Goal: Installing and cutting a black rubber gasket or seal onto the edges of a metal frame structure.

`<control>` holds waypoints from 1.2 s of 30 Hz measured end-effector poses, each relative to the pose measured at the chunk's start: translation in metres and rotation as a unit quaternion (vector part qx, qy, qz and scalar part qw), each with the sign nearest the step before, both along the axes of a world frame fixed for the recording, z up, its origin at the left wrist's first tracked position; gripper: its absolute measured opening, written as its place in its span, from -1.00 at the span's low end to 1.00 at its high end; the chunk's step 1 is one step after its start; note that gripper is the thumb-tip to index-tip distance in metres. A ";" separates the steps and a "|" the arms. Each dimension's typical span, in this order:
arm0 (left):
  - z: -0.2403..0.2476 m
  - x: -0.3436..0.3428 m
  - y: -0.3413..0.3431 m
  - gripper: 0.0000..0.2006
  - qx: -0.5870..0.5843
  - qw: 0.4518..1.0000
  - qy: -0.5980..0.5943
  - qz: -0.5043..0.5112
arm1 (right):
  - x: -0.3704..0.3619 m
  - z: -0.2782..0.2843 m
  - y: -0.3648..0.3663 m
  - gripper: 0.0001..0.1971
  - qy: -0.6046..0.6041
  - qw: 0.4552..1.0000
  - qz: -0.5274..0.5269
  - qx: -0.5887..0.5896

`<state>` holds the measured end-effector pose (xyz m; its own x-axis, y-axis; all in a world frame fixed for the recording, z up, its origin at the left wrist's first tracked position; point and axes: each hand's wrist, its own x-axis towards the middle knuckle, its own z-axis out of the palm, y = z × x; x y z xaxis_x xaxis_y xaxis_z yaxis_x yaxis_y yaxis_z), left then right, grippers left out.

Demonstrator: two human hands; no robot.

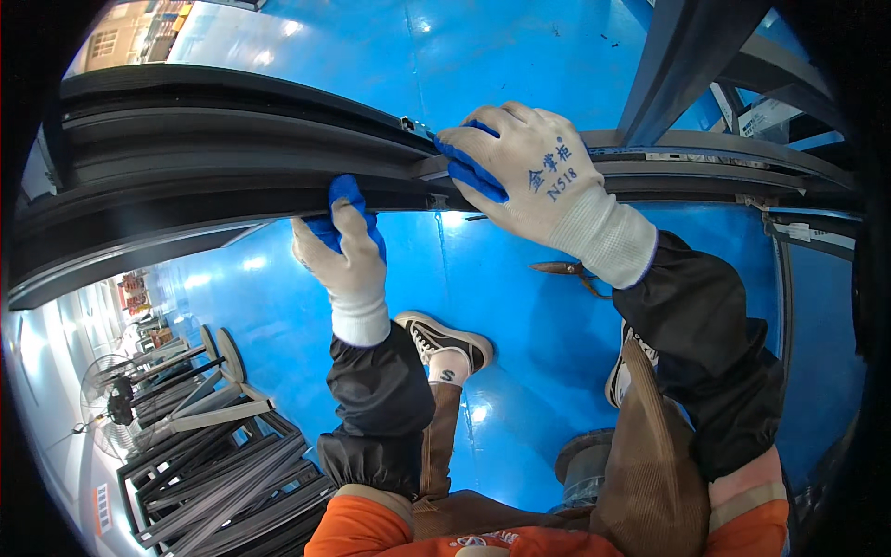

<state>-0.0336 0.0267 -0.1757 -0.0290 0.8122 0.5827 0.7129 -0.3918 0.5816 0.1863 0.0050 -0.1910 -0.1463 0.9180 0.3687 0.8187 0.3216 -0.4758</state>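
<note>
A long dark grey metal frame (251, 153) with several parallel grooves runs across the view in front of me. My left hand (345, 246), in a white glove with blue-coated fingers, grips its near lower edge from below. Farther right, my right hand (534, 176), in a matching glove, is closed over the frame where its sections meet. The fingertips point left into the groove, and their undersides are partly hidden. A small metal fitting (415, 126) shows on the far rail beside those fingertips.
Scissors (559, 267) lie below my right wrist. Dark beams (682, 70) rise at the upper right. Several stacked dark profiles (232, 478) and a fan (116, 406) stand at the lower left. A dark round spool-like object (583, 459) sits by my leg on the blue floor (520, 371).
</note>
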 end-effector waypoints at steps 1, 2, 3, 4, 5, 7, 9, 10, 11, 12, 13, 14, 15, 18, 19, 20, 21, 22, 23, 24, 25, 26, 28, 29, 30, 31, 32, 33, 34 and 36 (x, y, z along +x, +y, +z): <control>0.015 0.009 -0.003 -0.53 0.003 1.000 -0.003 -0.003 | 0.004 0.006 -0.001 -0.64 -0.003 1.000 -0.003 0.003; 0.029 0.017 -0.007 -0.55 -0.048 0.997 -0.062 -0.014 | 0.008 0.011 -0.003 -0.64 -0.008 1.000 -0.008 0.007; 0.034 0.017 -0.009 -0.56 -0.102 0.988 -0.115 -0.019 | 0.005 0.011 -0.002 -0.64 -0.008 1.000 -0.006 0.009; 0.024 0.008 -0.003 -0.60 0.016 0.999 0.040 0.027 | 0.004 0.011 -0.001 -0.64 -0.006 1.000 -0.004 0.009; 0.015 -0.001 0.002 -0.60 0.017 0.999 0.042 0.029 | 0.004 0.010 -0.001 -0.65 -0.007 1.000 -0.006 0.012; -0.001 -0.015 0.010 -0.63 0.248 0.933 0.258 0.044 | 0.002 0.010 0.001 -0.65 -0.009 1.000 -0.008 0.019; -0.008 -0.025 0.010 -0.64 0.242 0.931 0.269 0.048 | 0.000 0.009 0.001 -0.67 -0.001 1.000 -0.001 0.018; -0.008 -0.029 0.009 -0.65 0.236 0.929 0.280 0.053 | 0.000 0.009 0.000 -0.67 -0.001 1.000 -0.001 0.018; -0.006 -0.034 0.008 -0.65 0.236 0.929 0.281 0.053 | 0.000 0.010 0.000 -0.68 0.001 1.000 0.001 0.018; 0.000 -0.040 0.006 -0.65 0.197 0.940 0.275 0.049 | 0.000 0.011 0.000 -0.68 0.003 1.000 0.003 0.018; 0.007 -0.034 0.002 -0.64 0.155 0.951 0.265 0.042 | 0.002 0.008 -0.001 -0.68 -0.002 1.000 0.001 0.013; 0.025 -0.035 0.000 -0.65 0.215 0.867 0.442 0.086 | 0.003 0.006 -0.002 -0.68 -0.004 1.000 0.003 0.013; 0.054 -0.025 0.002 -0.61 0.214 0.899 0.375 0.075 | 0.004 0.001 -0.003 -0.69 -0.004 1.000 0.005 0.012; 0.136 -0.035 0.025 -0.51 0.401 0.815 0.408 0.093 | 0.004 0.007 -0.003 -0.69 -0.017 0.999 -0.009 0.049; 0.135 -0.036 0.028 -0.51 0.402 0.814 0.410 0.094 | 0.003 0.006 -0.003 -0.69 -0.015 0.999 -0.008 0.050; 0.130 -0.036 0.032 -0.46 0.384 0.826 0.396 0.115 | 0.003 0.003 -0.004 -0.68 -0.008 0.999 -0.006 0.040; 0.121 -0.035 0.040 -0.40 0.368 0.839 0.377 0.135 | 0.005 0.003 -0.004 -0.67 -0.005 0.999 -0.007 0.032; 0.099 -0.044 0.048 -0.31 0.392 0.865 0.297 0.104 | 0.004 0.003 -0.004 -0.67 -0.002 0.999 -0.007 0.032; 0.082 -0.059 0.044 -0.29 0.407 0.754 0.483 0.180 | 0.004 0.003 -0.003 -0.67 -0.003 0.999 -0.005 0.035; 0.061 -0.028 0.030 -0.34 0.277 0.936 0.190 0.109 | -0.001 0.008 -0.003 -0.67 0.003 0.999 0.001 0.042; 0.042 -0.046 0.038 -0.41 0.384 0.840 0.369 0.105 | -0.001 0.009 -0.003 -0.67 0.003 0.999 0.002 0.043; 0.027 -0.044 0.037 -0.41 0.385 0.839 0.369 0.106 | -0.001 0.010 -0.002 -0.67 0.005 0.999 0.008 0.035; -0.010 -0.014 0.024 -0.53 0.271 0.944 0.186 0.039 | 0.002 0.011 -0.003 -0.68 0.004 1.000 0.013 0.024; -0.024 0.005 0.016 -0.59 0.205 0.975 0.086 0.003 | 0.005 0.010 -0.004 -0.68 -0.001 0.999 0.021 0.027; -0.030 0.028 0.008 -0.69 0.083 0.993 -0.069 -0.046 | 0.011 0.004 -0.006 -0.68 -0.010 0.999 0.027 0.027; -0.038 0.025 0.004 -0.69 0.083 0.993 -0.069 -0.047 | 0.012 0.003 -0.006 -0.68 -0.010 0.999 0.025 0.027; -0.053 0.019 -0.002 -0.67 0.007 0.998 -0.057 -0.038 | 0.013 0.000 -0.007 -0.68 -0.003 0.998 0.033 0.047; -0.058 0.017 -0.005 -0.64 -0.070 0.996 -0.042 -0.028 | 0.012 -0.001 -0.007 -0.67 0.006 0.997 0.041 0.066; -0.065 0.017 -0.006 -0.64 -0.071 0.996 -0.042 -0.029 | 0.014 -0.001 -0.010 -0.67 0.007 0.997 0.039 0.065; -0.081 0.019 -0.010 -0.69 -0.162 0.978 -0.128 -0.032 | 0.021 -0.002 -0.020 -0.73 0.050 0.983 0.035 0.173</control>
